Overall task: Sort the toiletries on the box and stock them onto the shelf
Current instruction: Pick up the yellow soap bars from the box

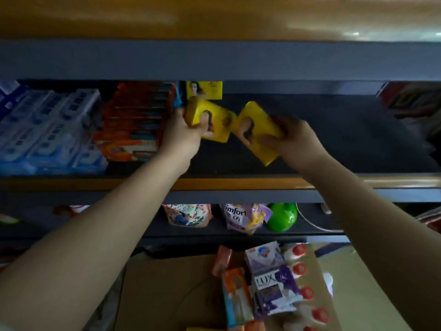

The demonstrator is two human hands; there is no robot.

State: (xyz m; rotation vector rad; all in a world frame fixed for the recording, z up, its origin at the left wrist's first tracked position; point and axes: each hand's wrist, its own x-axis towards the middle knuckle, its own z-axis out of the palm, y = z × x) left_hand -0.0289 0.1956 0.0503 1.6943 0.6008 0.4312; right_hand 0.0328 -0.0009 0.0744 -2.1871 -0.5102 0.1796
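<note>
Left hand: the left hand [185, 130] reaches into the middle shelf [238, 183] and grips a yellow soap box [210, 120], thumb across its front, fingers curled behind it.
Left soap box: tilted, held just above the shelf floor, close beside the stack of orange boxes [136, 120] on its left.
Right hand: the right hand [292, 139] pinches a second yellow soap box [256, 132] by its right edge, fingers curled round it.
Right soap box: tilted, held in the air over the dark bare part of the shelf; its upper corner comes near the left box, though I cannot tell whether they touch.
Back of the shelf: a third yellow box [204, 90] stands upright behind the two held ones, just under the upper shelf beam.
Far left of the shelf: rows of blue and white packs [47, 130], blurred, beside the orange boxes.
Lower shelf: a flowered pouch [188, 215], a purple pouch [243, 217] and a green round bottle [282, 217] stand side by side.
Cardboard box: the cardboard box [167, 295] sits below the shelves; on it lie an orange soap pack [236, 297], a purple soap carton [276, 287] and a row of white bottles with red caps [300, 268] along the right.
</note>
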